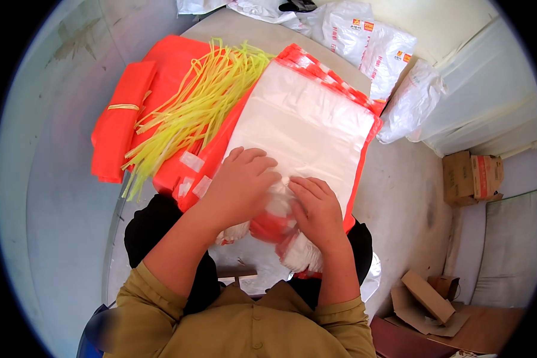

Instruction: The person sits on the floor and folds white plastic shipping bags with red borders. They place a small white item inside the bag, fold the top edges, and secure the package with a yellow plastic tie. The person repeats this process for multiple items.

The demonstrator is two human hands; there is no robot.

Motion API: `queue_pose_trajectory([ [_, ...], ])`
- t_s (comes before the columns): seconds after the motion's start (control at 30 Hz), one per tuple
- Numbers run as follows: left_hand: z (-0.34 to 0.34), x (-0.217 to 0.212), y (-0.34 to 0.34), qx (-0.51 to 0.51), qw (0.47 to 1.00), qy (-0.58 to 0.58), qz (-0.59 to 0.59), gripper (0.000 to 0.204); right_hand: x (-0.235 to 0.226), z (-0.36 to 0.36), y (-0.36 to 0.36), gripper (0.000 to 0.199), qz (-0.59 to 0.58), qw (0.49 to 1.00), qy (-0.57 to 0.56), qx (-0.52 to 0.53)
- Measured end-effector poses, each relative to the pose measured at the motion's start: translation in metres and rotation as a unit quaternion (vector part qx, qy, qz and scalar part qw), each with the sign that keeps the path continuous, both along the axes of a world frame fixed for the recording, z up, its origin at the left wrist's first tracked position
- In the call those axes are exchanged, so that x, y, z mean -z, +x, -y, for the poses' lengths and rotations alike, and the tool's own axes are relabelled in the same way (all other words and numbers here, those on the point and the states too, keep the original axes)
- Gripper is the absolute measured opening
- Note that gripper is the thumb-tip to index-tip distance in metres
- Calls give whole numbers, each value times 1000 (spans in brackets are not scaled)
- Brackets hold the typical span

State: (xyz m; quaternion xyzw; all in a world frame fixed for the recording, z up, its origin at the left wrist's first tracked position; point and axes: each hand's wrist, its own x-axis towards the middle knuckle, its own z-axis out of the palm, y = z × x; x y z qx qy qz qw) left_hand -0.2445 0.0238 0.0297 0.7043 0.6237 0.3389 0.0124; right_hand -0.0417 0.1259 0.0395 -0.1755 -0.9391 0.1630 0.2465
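Note:
A thick stack of clear plastic bags with red edges (304, 113) lies flat in front of me. Over its near edge, my left hand (250, 177) and my right hand (317, 210) come together with bent fingers around a gathered clear-and-red plastic bag (274, 219). That bag is smeared by motion, and a small whitish bunched tip (285, 180) shows between my fingertips. What is inside it, I cannot make out. Crumpled white-and-red plastic (303, 253) lies below my right hand, and more shows under my left wrist.
Loose yellow-green strips (203, 101) lie left of the stack on red plastic sheeting (176, 53). Beside them is a folded red bundle (122, 122) with a tie round it. White printed sacks (355, 36) stand at the back. Cardboard boxes (459, 179) sit at the right.

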Motion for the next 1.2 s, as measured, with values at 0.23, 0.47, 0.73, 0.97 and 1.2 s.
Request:
queue_pose_trajectory([
  [0.23,-1,9,0,-12,1000,-1,-25,27,-5,6,-2,36,41,998,-24,31],
  [0.47,-1,8,-2,-7,1000,8,-20,27,6,1,-4,31,27,998,15,49],
  [0.73,1,7,-8,-11,999,37,-38,23,4,1,-6,30,13,997,-19,68],
  [0.97,-4,3,-9,-17,998,51,-31,20,-3,10,-11,36,19,997,-16,75],
  [1.2,-1,-1,-7,-51,999,13,-11,27,1,0,-10,33,13,997,40,71],
])
